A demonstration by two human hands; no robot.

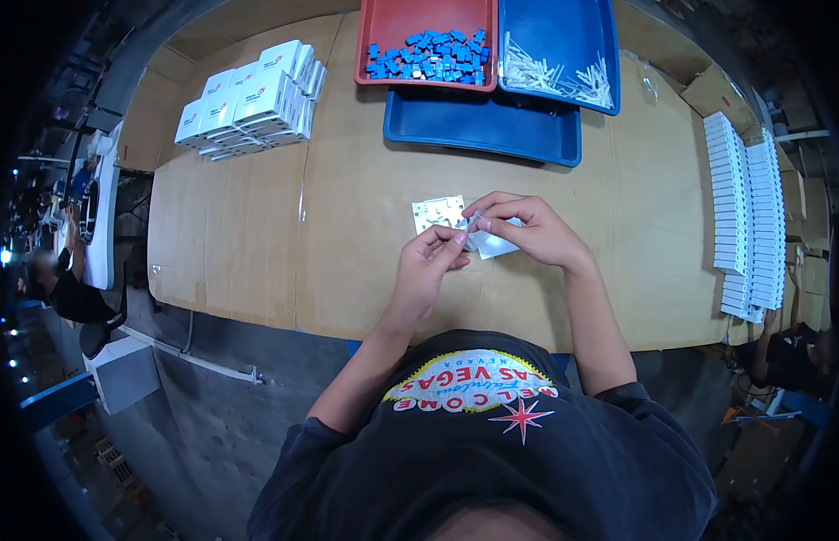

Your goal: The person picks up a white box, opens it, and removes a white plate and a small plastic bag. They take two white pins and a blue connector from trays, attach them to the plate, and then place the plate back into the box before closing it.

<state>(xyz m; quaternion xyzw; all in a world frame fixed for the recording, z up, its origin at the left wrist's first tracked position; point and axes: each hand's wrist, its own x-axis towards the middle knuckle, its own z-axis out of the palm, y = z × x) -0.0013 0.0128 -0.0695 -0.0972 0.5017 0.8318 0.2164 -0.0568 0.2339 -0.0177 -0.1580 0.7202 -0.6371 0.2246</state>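
Head cam's sitting above a black printed T-shirt (473, 469), peering forward and down, pretty close, at a tan cardboard-covered table (239, 225).

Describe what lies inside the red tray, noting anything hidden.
The red tray holds a loose heap of small blue pieces. The heap hides any lower pieces and much of the floor beneath it, and the picture's top edge cuts off the far end.

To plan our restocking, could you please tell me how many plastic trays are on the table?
3: a red tray holding blue pieces, a blue tray to its right holding white pieces, and a second blue tray partly covered by both. Another beneath could be hidden.
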